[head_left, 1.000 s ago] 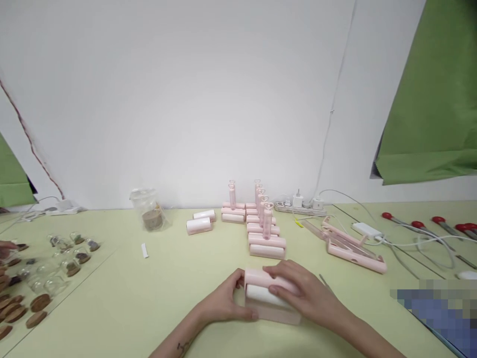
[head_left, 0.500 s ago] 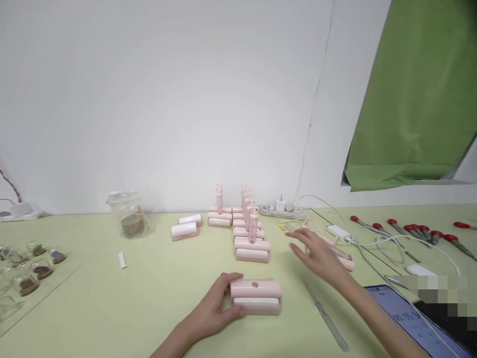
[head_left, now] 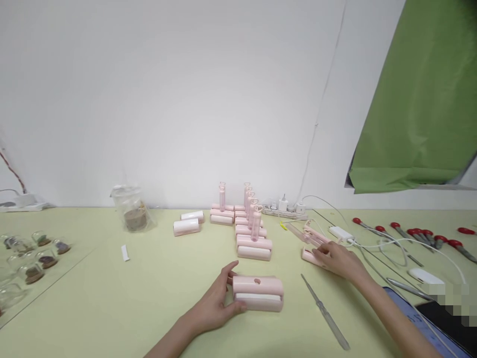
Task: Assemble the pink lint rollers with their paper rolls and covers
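Observation:
A pink roller case [head_left: 257,293] with a white roll along its front and a round hole on top lies before me. My left hand [head_left: 218,303] grips its left end, the thumb at the front and the index finger lifted behind. Further right, my right hand [head_left: 341,261] has its fingers closed on a small pink curved piece [head_left: 310,255], mostly covered by the hand. Just behind that lie pink handle parts [head_left: 316,233]. A grey knife-like tool [head_left: 326,314] rests between the case and my right forearm.
Assembled pink rollers [head_left: 254,248] with upright handles stand in a row at the back. Two white rolls [head_left: 187,227] lie left of them. A plastic bag [head_left: 134,211], small glass domes [head_left: 33,273], a power strip [head_left: 285,213], cables, red-topped tools [head_left: 413,233] and a phone [head_left: 408,311] surround them.
My right hand has moved down and right onto the small pink piece and closed on it. My left hand stays at the case, its index finger now raised.

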Available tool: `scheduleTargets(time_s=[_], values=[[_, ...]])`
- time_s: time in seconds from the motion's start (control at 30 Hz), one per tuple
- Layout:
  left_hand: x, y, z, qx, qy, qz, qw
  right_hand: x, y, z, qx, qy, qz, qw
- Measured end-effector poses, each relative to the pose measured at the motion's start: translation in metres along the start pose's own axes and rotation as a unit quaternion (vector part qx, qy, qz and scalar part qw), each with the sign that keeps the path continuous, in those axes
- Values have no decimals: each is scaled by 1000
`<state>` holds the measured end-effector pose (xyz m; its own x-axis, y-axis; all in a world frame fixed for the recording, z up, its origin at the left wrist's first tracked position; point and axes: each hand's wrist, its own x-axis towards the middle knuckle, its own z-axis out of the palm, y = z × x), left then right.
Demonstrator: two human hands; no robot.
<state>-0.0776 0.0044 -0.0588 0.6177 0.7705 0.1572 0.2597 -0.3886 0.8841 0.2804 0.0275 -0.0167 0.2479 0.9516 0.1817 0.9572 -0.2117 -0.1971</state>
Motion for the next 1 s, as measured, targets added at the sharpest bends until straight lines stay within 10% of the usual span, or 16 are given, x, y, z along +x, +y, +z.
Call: scheduleTargets(time_s=[0.43, 1.0], values=[[0, 5, -3, -13, -7, -22, 1000, 22, -9, -4, 102, -123, -107, 981], [0, 13, -4, 4, -16, -25, 1000, 18, 30, 14, 59, -48, -32, 997]])
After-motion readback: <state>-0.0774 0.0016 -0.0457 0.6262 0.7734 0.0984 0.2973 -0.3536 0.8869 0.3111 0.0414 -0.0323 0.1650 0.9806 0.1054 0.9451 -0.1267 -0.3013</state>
